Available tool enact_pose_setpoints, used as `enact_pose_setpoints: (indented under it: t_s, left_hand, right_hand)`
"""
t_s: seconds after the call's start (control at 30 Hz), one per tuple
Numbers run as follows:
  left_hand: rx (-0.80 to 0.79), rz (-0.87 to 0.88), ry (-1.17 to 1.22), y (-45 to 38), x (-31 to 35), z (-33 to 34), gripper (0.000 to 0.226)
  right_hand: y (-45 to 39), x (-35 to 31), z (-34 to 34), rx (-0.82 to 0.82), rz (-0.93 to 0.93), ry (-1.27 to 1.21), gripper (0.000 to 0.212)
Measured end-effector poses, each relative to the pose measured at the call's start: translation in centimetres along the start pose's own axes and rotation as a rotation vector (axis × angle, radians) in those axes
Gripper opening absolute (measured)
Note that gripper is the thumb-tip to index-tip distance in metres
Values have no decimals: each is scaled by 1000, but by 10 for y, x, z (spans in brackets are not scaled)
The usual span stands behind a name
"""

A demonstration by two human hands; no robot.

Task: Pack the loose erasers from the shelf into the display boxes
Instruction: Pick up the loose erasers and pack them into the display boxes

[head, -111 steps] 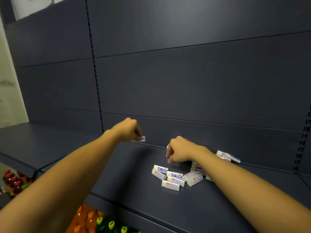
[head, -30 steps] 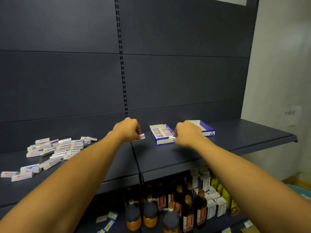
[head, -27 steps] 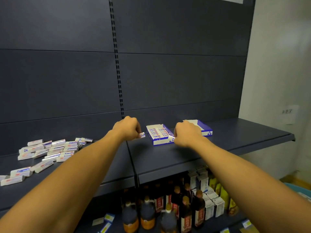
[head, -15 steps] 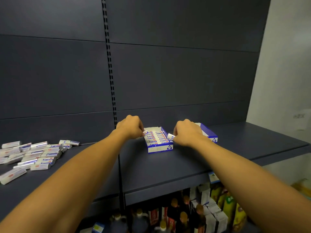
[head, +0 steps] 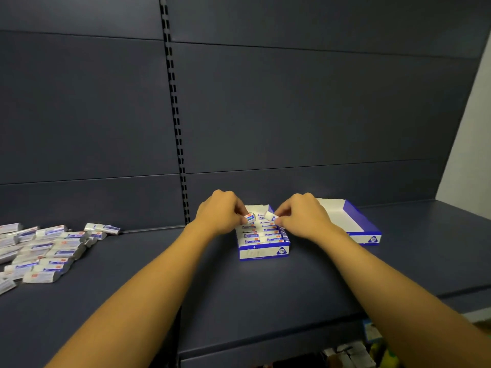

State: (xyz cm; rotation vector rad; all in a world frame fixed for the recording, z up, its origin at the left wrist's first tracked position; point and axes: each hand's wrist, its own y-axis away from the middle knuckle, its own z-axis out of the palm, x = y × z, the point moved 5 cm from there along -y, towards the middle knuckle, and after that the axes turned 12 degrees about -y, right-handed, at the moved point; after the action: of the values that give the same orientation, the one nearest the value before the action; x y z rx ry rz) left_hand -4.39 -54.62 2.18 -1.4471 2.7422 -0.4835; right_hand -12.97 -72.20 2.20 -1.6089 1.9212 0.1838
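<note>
While both arms reach in from the bottom of the frame, there are two display boxes on the dark shelf [head: 265,288]: a partly filled box [head: 263,252] at centre with two columns of erasers, and an empty-looking box [head: 356,221] just right of it. The left hand [head: 221,213] pinches one eraser [head: 249,217] and the right hand [head: 303,216] pinches another eraser [head: 269,215], both over the filled box's back end. The loose pile [head: 45,248] at left is too jumbled to count.
</note>
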Motion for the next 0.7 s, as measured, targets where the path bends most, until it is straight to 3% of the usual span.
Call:
enact_pose_setpoints:
  t_s: [0.27, 0.43, 0.7]
  left_hand:
    - [138, 49, 104, 1, -1, 8, 13]
    - [117, 69, 185, 2, -5, 17, 13]
    - [0, 165, 61, 6, 7, 28, 17]
  right_hand:
    - [-24, 24, 17, -111, -92, -184, 22]
    - [-30, 34, 18, -105, -106, -343, 15]
    - [-29, 26, 18, -140, -155, -388, 13]
